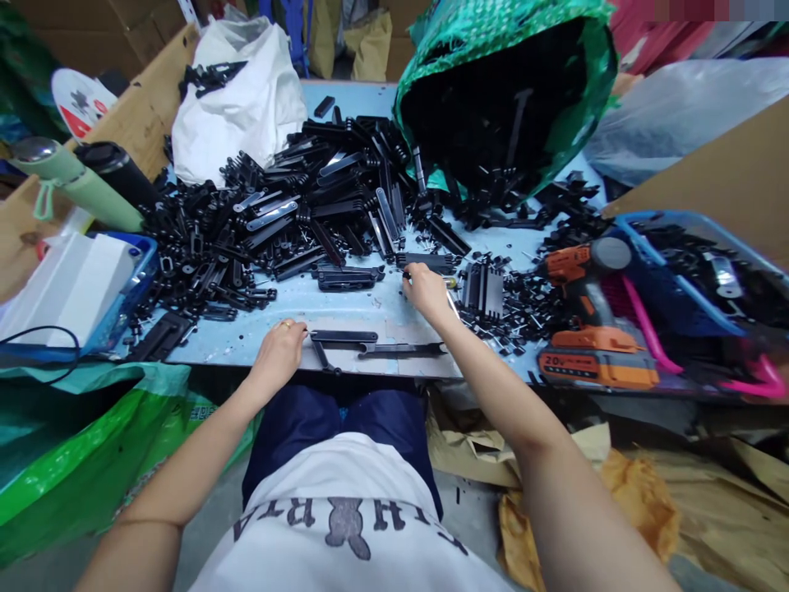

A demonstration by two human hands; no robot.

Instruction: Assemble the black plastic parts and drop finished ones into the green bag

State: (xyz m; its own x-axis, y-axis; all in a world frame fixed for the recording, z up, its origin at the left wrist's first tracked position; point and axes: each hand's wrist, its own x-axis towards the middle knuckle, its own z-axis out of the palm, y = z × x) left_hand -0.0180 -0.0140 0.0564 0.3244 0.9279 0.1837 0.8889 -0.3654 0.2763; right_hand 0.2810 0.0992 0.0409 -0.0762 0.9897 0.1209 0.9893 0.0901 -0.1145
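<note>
Head view: the left hand (pixel 280 352) pinches the left end of a black hinged bracket (pixel 348 335) between thumb and fingertips at the near edge of the blue table (pixel 234 333). The right hand (pixel 426 289) has its fingers bunched together beside a stack of black bars (pixel 482 289); whether they grip a part cannot be determined. An orange cordless drill (pixel 588 302) is positioned farther right.

Workshop: cordless drill (pixel 590 306), heaped parts (pixel 336 181)
</note>
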